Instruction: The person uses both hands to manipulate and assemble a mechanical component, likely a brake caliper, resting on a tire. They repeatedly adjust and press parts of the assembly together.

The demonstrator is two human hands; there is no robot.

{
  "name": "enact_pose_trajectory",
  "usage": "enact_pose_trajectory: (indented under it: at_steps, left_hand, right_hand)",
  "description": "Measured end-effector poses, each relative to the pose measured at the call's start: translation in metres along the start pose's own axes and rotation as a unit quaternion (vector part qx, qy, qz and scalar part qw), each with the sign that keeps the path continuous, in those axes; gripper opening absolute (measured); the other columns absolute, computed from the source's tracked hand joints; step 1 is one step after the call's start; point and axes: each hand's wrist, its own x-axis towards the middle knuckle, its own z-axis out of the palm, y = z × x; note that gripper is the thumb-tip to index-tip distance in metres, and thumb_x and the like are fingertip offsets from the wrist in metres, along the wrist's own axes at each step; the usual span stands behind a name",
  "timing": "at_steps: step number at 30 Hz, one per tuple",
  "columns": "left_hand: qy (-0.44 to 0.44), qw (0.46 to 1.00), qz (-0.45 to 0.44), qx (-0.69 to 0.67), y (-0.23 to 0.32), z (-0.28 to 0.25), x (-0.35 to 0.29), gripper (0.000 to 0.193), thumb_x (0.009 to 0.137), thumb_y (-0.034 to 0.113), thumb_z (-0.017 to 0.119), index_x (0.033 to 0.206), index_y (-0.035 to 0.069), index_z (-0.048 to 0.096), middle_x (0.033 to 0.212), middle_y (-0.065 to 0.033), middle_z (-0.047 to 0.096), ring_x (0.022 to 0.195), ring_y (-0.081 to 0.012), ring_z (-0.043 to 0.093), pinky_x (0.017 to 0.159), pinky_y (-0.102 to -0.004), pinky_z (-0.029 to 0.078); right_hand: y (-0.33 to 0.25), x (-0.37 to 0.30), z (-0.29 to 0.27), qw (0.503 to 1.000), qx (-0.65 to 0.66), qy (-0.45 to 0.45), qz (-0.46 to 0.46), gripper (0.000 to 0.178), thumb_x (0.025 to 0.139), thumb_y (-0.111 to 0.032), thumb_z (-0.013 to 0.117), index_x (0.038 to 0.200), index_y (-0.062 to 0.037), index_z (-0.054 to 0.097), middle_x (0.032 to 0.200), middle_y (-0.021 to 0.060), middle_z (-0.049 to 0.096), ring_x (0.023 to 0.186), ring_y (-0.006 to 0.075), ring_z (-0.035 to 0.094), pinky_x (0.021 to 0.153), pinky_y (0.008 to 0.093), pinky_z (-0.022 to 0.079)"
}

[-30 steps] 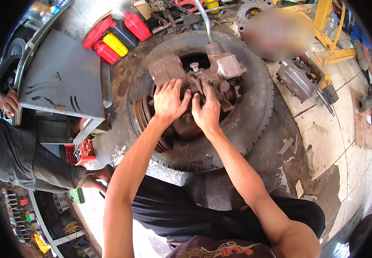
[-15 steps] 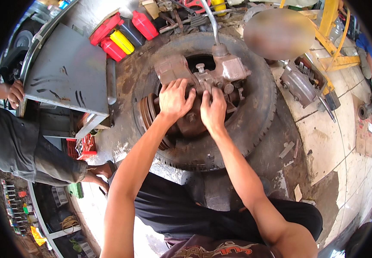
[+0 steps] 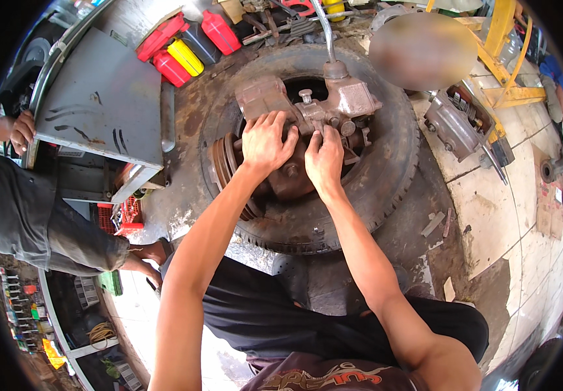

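Note:
A rusty brown gearbox [image 3: 291,179] with a tall metal lever [image 3: 326,32] rising from its far side sits in the opening of a big tyre [image 3: 392,176]. My left hand [image 3: 267,142] lies over its near-left housing, fingers stretched out together and thumb apart. Beside it, my right hand [image 3: 324,159] has its fingers bent against the small fittings in the middle; what they grip, if anything, is hidden. A round-headed metal knob [image 3: 305,95] stands just beyond both hands. Left of my left wrist shows a grooved rusty pulley [image 3: 223,166].
A grey metal table [image 3: 99,98] stands at the left, where a person's hand [image 3: 22,132] rests on its edge. Red, yellow and black bottles [image 3: 185,57] lie beyond the tyre. At the right are another metal housing [image 3: 457,124] and a yellow frame [image 3: 519,96].
My right hand's fingers have shifted slightly and bent more over the small fittings. My left hand stays on the housing. The whole view has moved a little.

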Motion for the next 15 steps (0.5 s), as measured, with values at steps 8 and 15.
enact_pose_trajectory:
  at_steps: [8, 15]
  left_hand:
    - [-0.011, 1.000, 0.004, -0.006, 0.000, -0.001, -0.002, 0.029, 0.092, 0.032, 0.062, 0.110, 0.009, 0.066, 0.106, -0.0131, 0.071, 0.103, -0.0343, 0.067, 0.090, -0.0473, 0.049]
    - [0.010, 1.000, 0.015, 0.000, 0.001, 0.002, -0.001, 0.030, 0.090, 0.029, 0.063, 0.108, 0.006, 0.065, 0.106, -0.0115, 0.071, 0.104, -0.0312, 0.067, 0.090, -0.0459, 0.049]
  right_hand:
    - [-0.023, 0.021, -0.021, 0.996, 0.079, 0.036, 0.037, 0.014, 0.098, -0.009, 0.058, 0.104, 0.0043, 0.061, 0.087, 0.0271, 0.069, 0.085, 0.0461, 0.069, 0.075, 0.0517, 0.052]
    - [-0.015, 0.026, -0.009, 0.984, -0.035, -0.048, -0.171, 0.024, 0.092, -0.005, 0.063, 0.114, 0.0031, 0.067, 0.107, 0.0221, 0.071, 0.109, 0.0403, 0.067, 0.093, 0.0459, 0.053]
